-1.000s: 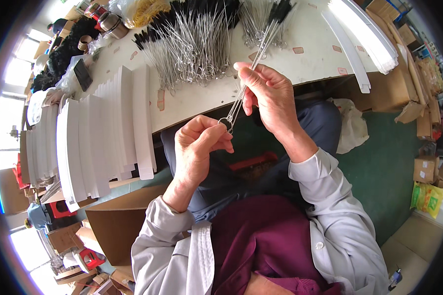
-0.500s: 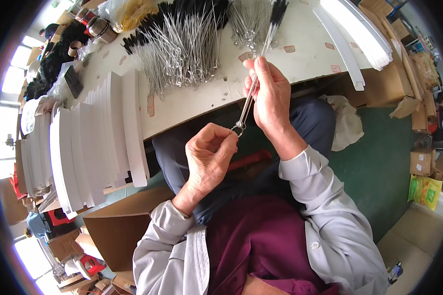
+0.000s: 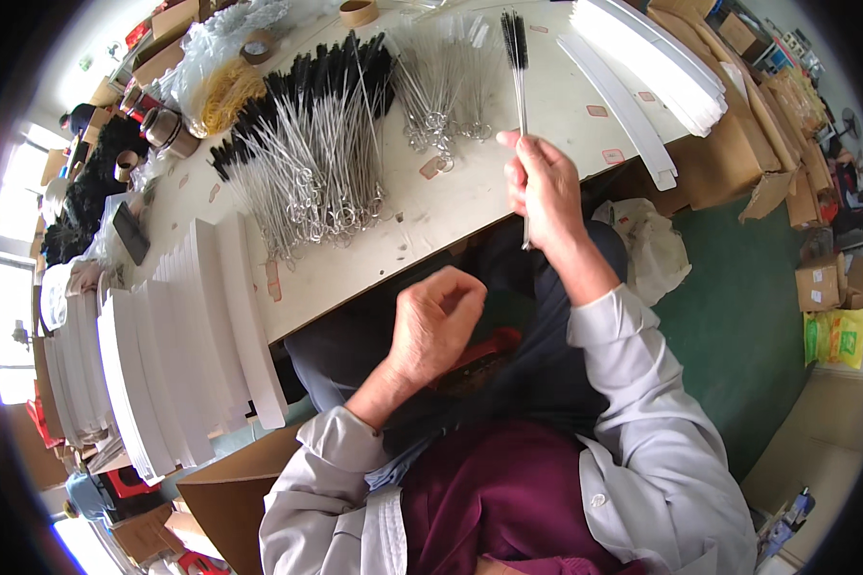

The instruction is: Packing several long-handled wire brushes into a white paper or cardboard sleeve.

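Cardboard boxes (image 3: 729, 163) crowd the far side of a green floor (image 3: 738, 316), and a pale bench (image 3: 451, 206) runs across the upper part of the view, scattered with work. On the bench lies a broad heap of thin wire brushes (image 3: 307, 153) with black bristle heads and looped metal ends, fanned out toward the near edge. A smaller bundle of plain wire pieces (image 3: 436, 91) sits just beside it to the right. Long white strips (image 3: 192, 335) are stacked in rows along the left end of the bench, and more white strips (image 3: 652, 57) lie at the right end. Near the far left stand metal cups (image 3: 163, 129), a bag of yellow rubber bands (image 3: 221, 91) and a roll of tape (image 3: 358, 11).

The right hand (image 3: 547, 192) is raised over the bench edge, its grip clamped on the wire stem of a single brush (image 3: 518, 67), held upright with the black bristle head pointing away and the lower end showing below the fist. The left hand (image 3: 436, 321) hovers lower, above the lap, fingers curled loosely together with nothing visible between them, well apart from the brush.
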Demonstrator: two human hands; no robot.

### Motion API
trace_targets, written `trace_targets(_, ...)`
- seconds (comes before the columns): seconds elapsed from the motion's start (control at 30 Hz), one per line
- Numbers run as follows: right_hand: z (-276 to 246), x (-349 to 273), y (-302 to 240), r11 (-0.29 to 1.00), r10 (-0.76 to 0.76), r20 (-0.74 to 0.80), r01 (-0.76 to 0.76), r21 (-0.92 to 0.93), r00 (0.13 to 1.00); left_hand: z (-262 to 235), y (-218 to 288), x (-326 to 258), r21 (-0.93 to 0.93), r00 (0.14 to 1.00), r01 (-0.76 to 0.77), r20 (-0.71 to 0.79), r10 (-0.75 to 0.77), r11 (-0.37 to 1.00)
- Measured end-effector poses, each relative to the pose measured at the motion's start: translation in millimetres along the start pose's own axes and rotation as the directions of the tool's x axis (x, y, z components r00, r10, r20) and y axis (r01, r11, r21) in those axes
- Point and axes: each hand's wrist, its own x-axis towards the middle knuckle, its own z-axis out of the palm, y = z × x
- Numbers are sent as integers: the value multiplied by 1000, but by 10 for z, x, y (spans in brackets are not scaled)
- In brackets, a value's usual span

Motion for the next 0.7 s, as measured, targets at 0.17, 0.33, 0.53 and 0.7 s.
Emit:
trace_targets(0.17,-468,697,161,814,-309,-12,258,-520,951,-181,316,543,348,973,-144,-121,197,926)
trace_targets(0.33,-467,755,196,690,-394,3,298,-659,919,-218,360,1229,586,913,-283,-76,400,759)
trace_targets(0.53,-402,678,221,747,-458,-75,338,-572,886,-133,499,1926,864,925,-295,151,350,409)
trace_targets(0.7,-410,631,199,760,-467,-69,360,-541,881,-33,497,2215,928,945,-318,296,137,192)
